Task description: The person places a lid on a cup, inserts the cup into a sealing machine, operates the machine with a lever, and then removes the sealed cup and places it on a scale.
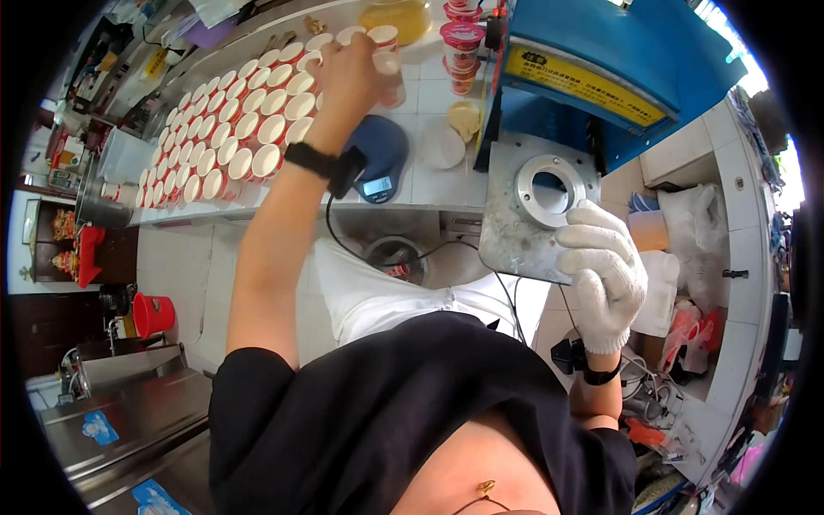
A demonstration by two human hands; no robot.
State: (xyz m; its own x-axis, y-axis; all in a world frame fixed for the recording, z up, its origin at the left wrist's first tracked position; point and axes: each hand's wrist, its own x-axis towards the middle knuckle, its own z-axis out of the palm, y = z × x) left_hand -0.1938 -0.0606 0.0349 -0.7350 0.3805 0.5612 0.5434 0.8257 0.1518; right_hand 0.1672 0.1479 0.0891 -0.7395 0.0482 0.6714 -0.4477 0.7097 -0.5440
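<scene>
My bare left hand (350, 81) reaches over the far edge of rows of red-and-white paper cups (232, 154). Its fingers are curled and smeared by motion, against a pale cup (390, 81) that is blurred too; the grip itself is partly hidden. Below that hand lies a dark blue scale (378, 159) with a lit display. My right hand (603, 270), in a white knitted glove, has loosely bent fingers apart and nothing visible in them. Its fingertips are at the edge of a metal plate (515, 245) with a round metal ring (525, 190) on it.
A blue machine (618, 60) rises behind the plate. Stacked red-and-pink cups (462, 51), round lids (442, 146) and a bowl of yellow liquid (403, 19) stand on the tiled counter. A black cable (343, 240) hangs from the scale past my lap. A red bucket (154, 315) stands left.
</scene>
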